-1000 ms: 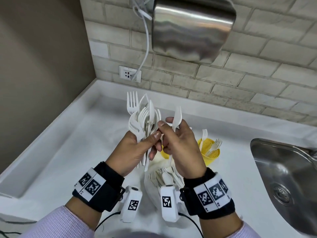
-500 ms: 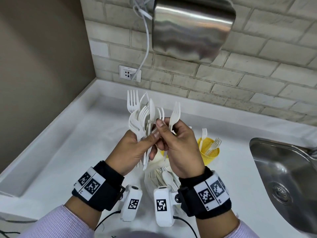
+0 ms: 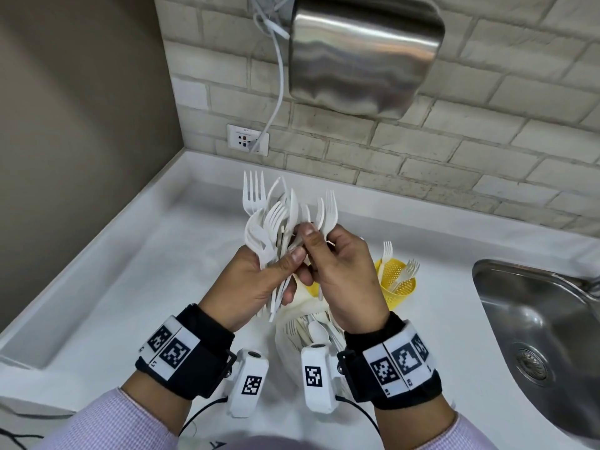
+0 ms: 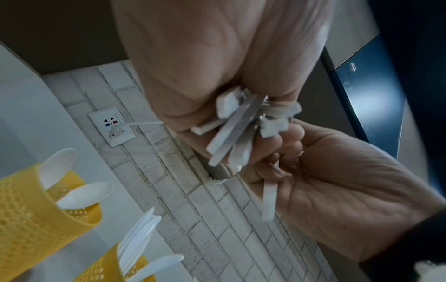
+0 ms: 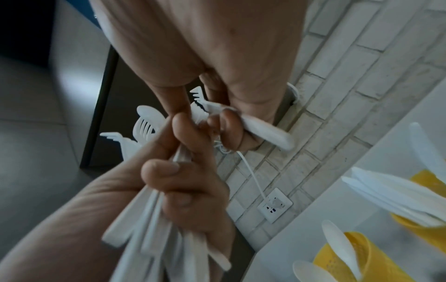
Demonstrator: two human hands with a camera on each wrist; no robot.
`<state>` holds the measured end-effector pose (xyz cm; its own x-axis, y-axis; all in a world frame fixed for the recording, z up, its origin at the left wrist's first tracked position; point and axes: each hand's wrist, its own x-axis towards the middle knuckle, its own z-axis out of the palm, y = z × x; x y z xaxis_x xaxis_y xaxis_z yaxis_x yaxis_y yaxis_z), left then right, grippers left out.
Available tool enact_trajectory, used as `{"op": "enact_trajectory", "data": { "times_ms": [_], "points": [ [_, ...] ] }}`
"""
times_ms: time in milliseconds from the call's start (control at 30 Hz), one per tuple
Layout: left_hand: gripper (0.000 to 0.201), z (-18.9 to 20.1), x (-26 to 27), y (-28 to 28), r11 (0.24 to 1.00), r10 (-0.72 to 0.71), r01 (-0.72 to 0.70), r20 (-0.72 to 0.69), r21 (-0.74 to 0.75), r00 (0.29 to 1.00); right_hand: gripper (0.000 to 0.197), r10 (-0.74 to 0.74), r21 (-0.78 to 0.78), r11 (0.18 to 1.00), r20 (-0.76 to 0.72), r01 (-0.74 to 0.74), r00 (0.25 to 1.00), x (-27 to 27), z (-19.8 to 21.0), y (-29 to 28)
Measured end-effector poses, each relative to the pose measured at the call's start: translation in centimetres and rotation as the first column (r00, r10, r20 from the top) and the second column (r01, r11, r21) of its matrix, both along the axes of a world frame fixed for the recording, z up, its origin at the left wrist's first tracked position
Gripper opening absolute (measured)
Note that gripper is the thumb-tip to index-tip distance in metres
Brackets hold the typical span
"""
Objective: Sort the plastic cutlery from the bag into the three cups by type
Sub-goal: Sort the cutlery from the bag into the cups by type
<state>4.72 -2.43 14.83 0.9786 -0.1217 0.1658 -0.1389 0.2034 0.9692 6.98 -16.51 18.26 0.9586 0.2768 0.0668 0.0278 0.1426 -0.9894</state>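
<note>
My left hand grips a fanned bundle of white plastic cutlery, mostly forks, heads up above the counter. My right hand presses against that bundle and pinches a single white fork; its handle runs down across the palm. Below the hands lies the clear bag with more cutlery in it. A yellow perforated cup behind my right hand holds forks. A second cup holds spoons and a third holds knives.
A steel sink is set into the white counter at right. A steel hand dryer hangs on the brick wall, its cable running to an outlet. A brown side wall closes the left.
My right hand has moved left with its fork, from a little apart to against the bundle. The left hand has barely moved.
</note>
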Motion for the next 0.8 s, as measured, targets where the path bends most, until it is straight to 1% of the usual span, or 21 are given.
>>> {"op": "enact_trajectory", "data": {
  "times_ms": [33, 133, 200, 267, 367, 467, 500, 533, 567, 600, 667, 700, 800],
  "points": [
    [0.016, 0.1, -0.1, 0.0, 1.000, -0.003, 0.003, -0.003, 0.001, 1.000, 0.041, -0.018, 0.017, 1.000, -0.013, 0.018, 1.000, -0.1, 0.1, 0.1],
    [0.014, 0.3, -0.6, -0.1, 1.000, -0.013, 0.013, -0.017, 0.009, 1.000, 0.037, -0.072, 0.111, 0.990, -0.101, 0.084, 0.992, 0.1, 0.6, 0.3],
    [0.015, 0.4, -0.8, -0.2, 1.000, -0.011, 0.012, -0.024, 0.018, 1.000, 0.038, -0.078, 0.133, 0.986, -0.154, 0.099, 0.985, 0.2, 0.8, 0.2],
    [0.015, 0.6, -0.9, -0.2, 0.999, -0.001, 0.002, -0.028, 0.038, 1.000, 0.037, -0.053, 0.113, 0.991, -0.158, 0.072, 0.986, 0.0, 0.8, 0.4],
    [0.022, 0.5, -0.9, -0.3, 0.997, 0.001, 0.000, -0.011, 0.071, 1.000, 0.036, -0.017, 0.063, 0.998, -0.130, 0.026, 0.991, -0.5, 0.6, 0.9],
    [0.029, 0.6, -1.0, -0.3, 0.998, 0.004, -0.002, -0.031, 0.062, 1.000, 0.037, -0.034, 0.099, 0.994, -0.155, 0.050, 0.987, -0.5, 0.6, 1.2],
    [0.027, 0.6, -1.0, -0.3, 0.998, 0.002, 0.000, -0.032, 0.069, 0.999, 0.036, -0.039, 0.120, 0.991, -0.169, 0.060, 0.985, -0.5, 0.6, 1.2],
    [0.021, 0.7, -1.1, -0.3, 0.997, -0.001, 0.003, -0.028, 0.075, 1.000, 0.035, -0.043, 0.141, 0.988, -0.180, 0.069, 0.983, -0.4, 0.7, 1.1],
    [0.016, 0.9, -1.2, -0.2, 0.997, -0.007, 0.009, -0.025, 0.082, 1.000, 0.036, -0.049, 0.161, 0.984, -0.191, 0.080, 0.980, -0.3, 0.8, 0.9],
    [0.016, 1.1, -1.3, -0.2, 0.996, -0.011, 0.013, -0.024, 0.089, 1.000, 0.038, -0.053, 0.182, 0.979, -0.201, 0.091, 0.978, -0.2, 0.9, 0.7],
    [0.024, 1.3, -1.4, -0.2, 0.994, -0.021, 0.023, -0.018, 0.106, 1.000, 0.046, -0.051, 0.225, 0.969, -0.205, 0.098, 0.977, 0.1, 1.2, 0.2],
    [0.025, 1.4, -1.4, -0.2, 0.994, -0.021, 0.022, -0.015, 0.110, 1.000, 0.050, -0.046, 0.239, 0.966, -0.203, 0.095, 0.978, 0.1, 1.3, 0.0],
    [0.028, 1.6, -1.5, -0.3, 0.991, 0.002, 0.000, -0.014, 0.130, 1.000, 0.061, 0.023, 0.292, 0.955, -0.219, 0.043, 0.976, 0.2, 1.4, 0.0]
  ]
}}
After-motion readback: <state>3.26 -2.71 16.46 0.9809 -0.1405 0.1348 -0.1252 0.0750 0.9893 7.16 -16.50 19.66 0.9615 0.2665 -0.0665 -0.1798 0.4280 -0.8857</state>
